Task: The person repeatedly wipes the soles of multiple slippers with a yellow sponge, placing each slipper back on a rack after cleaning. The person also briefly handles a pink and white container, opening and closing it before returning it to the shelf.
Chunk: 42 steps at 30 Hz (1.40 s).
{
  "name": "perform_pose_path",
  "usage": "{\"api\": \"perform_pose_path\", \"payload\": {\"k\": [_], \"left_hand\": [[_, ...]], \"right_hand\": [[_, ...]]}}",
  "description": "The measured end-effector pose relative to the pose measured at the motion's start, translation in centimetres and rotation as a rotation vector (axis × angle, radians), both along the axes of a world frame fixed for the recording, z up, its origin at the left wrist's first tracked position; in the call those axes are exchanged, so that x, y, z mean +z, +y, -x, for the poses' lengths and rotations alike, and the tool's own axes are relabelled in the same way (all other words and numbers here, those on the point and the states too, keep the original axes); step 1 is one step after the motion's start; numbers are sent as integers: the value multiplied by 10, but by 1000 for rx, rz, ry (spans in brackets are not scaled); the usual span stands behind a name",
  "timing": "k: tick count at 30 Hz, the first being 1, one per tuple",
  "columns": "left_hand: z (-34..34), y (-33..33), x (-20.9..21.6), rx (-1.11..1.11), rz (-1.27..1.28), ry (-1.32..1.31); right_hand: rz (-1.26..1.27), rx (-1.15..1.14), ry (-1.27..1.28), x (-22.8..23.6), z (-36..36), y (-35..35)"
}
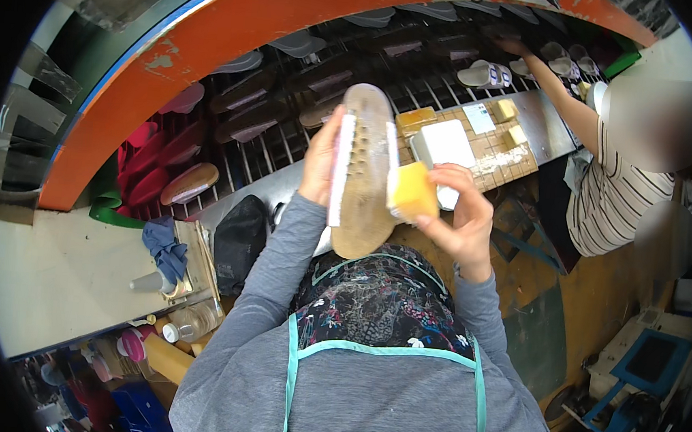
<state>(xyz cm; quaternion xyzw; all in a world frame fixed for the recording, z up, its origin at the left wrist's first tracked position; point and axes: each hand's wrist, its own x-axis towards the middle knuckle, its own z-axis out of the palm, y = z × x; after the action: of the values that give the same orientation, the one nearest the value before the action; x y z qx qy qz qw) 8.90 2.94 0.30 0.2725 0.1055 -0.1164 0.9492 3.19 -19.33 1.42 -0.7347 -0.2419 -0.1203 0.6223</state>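
Observation:
My left hand (319,161) grips a tan, sole-shaped sandal piece (366,218) by its left edge. White bands run along both its sides, and a row of small bumps marks its middle. Between the thumb and fingers of my right hand (469,224) is a yellow sponge block (414,193), which meets the piece's right edge. Just beyond the sponge, a white tub (443,141) stands on a tan board with a grid pattern (489,158). Smaller yellow sponge blocks (504,109) lie on that board beside a white paper slip (479,118).
Ahead, a rack of metal rods (245,159) holds several shoe parts, beneath an orange curved frame (136,90). At right, a co-worker in a striped shirt (620,197) reaches over the rack. A blue cloth (164,249) and clear bottle (194,320) are left, near a black bag (240,244).

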Motion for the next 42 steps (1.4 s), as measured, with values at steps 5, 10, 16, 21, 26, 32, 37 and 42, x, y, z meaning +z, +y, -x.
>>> {"api": "perform_pose_path", "payload": {"k": [5,10,16,21,26,32,37,42], "left_hand": [[0,0,-7,124,-170,-22],[11,21,5,190,-333,-61],[32,22,9,194,-403,-209],[45,33,10,139,-324,-236],[46,28,16,172,-440,-236],[31,16,25,209,-476,-262],[11,-2,35,232,-495,-220],[-9,-19,45,239,-559,-218]], "right_hand": [[449,-61,-298,25,18,43],[250,237,-148,22,11,46],[178,-24,-370,31,-29,67],[201,84,-381,37,-36,77],[203,81,-356,39,-40,73],[236,84,-321,34,-30,60],[187,58,-274,26,-19,49],[195,47,-262,24,-9,37]]}}
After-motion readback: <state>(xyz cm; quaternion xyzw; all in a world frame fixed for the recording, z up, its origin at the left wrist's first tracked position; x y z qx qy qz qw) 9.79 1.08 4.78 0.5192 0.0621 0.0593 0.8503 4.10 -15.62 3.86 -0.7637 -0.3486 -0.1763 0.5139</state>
